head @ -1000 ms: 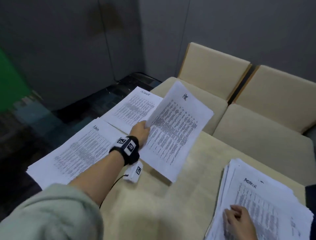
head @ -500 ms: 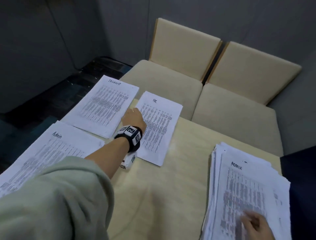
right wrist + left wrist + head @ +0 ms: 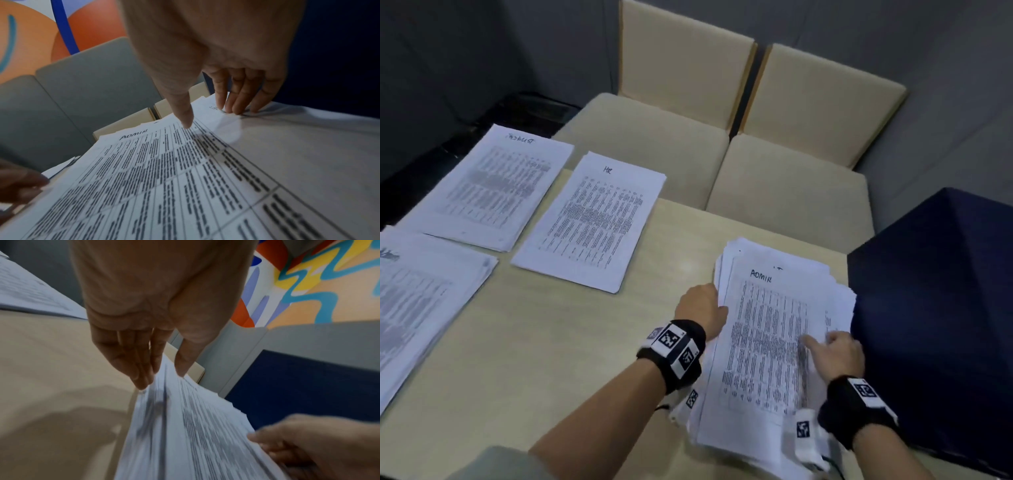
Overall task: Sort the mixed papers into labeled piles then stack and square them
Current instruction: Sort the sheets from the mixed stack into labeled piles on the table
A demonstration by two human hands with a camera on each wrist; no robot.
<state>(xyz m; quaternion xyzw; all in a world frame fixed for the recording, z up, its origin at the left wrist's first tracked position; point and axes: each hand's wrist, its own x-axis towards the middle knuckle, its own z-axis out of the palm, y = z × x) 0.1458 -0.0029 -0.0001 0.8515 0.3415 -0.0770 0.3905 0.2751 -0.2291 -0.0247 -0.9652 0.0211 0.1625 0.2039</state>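
The mixed stack lies on the table's right side, its sheets fanned unevenly, and the top sheet is headed "ADMIN". My left hand is at the stack's left edge. In the left wrist view its straight fingers touch the side of the sheets and its thumb lies on top. My right hand rests on the stack's right part, thumb pressing the top sheet, fingers touching the right margin. Three sorted piles lie to the left: "HR", one with an unreadable label, and "Admin".
The beige table shows bare wood between the piles and the stack. Two cream chairs stand at the far edge. A dark blue panel borders the stack on the right.
My left hand laid the HR sheet on its pile, let go and came right to the mixed stack's left edge. My right hand slid a little farther up the stack.
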